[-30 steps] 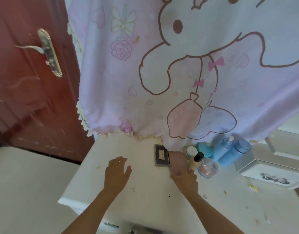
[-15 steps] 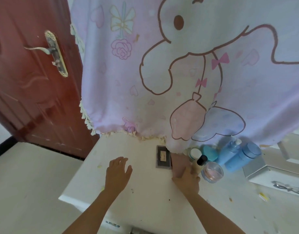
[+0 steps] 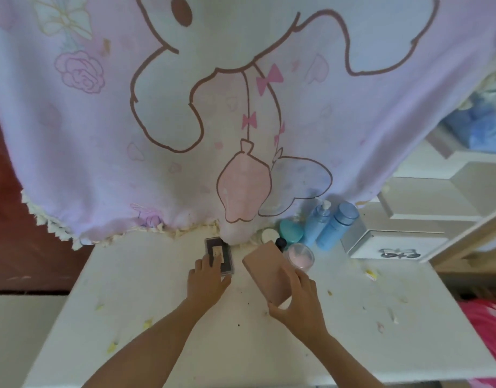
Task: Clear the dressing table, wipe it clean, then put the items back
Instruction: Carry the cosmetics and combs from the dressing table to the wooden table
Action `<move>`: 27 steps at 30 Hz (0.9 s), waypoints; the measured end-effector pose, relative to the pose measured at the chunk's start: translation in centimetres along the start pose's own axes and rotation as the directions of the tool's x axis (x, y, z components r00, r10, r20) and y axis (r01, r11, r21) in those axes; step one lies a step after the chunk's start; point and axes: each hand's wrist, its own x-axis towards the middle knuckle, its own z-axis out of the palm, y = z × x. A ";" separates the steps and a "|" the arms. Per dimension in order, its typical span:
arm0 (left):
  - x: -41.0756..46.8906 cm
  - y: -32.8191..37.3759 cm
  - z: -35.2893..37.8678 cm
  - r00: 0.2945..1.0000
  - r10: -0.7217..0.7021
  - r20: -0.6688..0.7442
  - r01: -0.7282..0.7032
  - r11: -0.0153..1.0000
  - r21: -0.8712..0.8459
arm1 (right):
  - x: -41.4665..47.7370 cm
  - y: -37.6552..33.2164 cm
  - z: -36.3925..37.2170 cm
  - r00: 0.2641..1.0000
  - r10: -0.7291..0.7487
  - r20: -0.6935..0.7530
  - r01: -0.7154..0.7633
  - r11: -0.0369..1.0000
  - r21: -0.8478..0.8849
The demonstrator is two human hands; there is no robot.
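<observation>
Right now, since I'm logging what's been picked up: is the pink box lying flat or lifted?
Lifted, it seems: the right hand grips the pink box by its near end, tilted above the dressing table.

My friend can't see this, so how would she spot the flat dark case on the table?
Start at the big pink cartoon cloth hanging over the white dressing table. Just below its hem lies the dark case, touched by the left hand. It alone is flat, rectangular and dark; the blue bottles nearby stand upright.
</observation>
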 end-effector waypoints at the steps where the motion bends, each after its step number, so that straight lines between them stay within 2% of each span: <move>1: 0.6 0.7 0.0 0.999 -0.028 -0.019 0.028 0.999 0.015 | -0.2 0.2 -0.2 1.000 -0.001 -0.008 0.001 1.000 0.008; 4: 2.4 2.0 0.7 0.978 -0.209 0.026 0.209 0.978 0.001 | -0.8 0.8 -0.5 0.999 0.004 -0.046 -0.003 0.999 0.032; 7: 3.3 2.6 1.3 0.946 -0.320 0.057 0.320 0.947 0.014 | -1.0 1.2 -0.6 0.997 -0.023 -0.078 0.025 1.000 0.018; 12: 2.8 2.7 0.7 0.905 -0.413 0.104 0.425 0.894 -0.141 | -0.2 0.6 -0.1 0.996 -0.073 -0.041 0.074 0.997 0.015; 15: 0.9 0.9 -0.3 0.882 -0.465 0.073 0.468 0.851 -0.238 | 1.0 -0.3 1.0 0.989 -0.146 -0.019 0.147 0.989 0.029; 18: -1.9 -1.8 -2.0 0.849 -0.528 -0.002 0.502 0.810 -0.304 | 2.9 -2.5 2.3 0.962 -0.264 0.067 0.262 0.964 0.036; 22: -7.1 -6.3 -4.8 0.716 -0.690 -0.109 0.603 0.689 -0.401 | 4.7 -7.9 4.9 0.875 -0.439 0.204 0.431 0.898 0.086; 27: -16.1 -9.2 -6.7 0.448 -0.881 -0.151 0.722 0.457 -0.520 | 3.3 -15.3 8.9 0.704 -0.628 0.331 0.603 0.775 0.188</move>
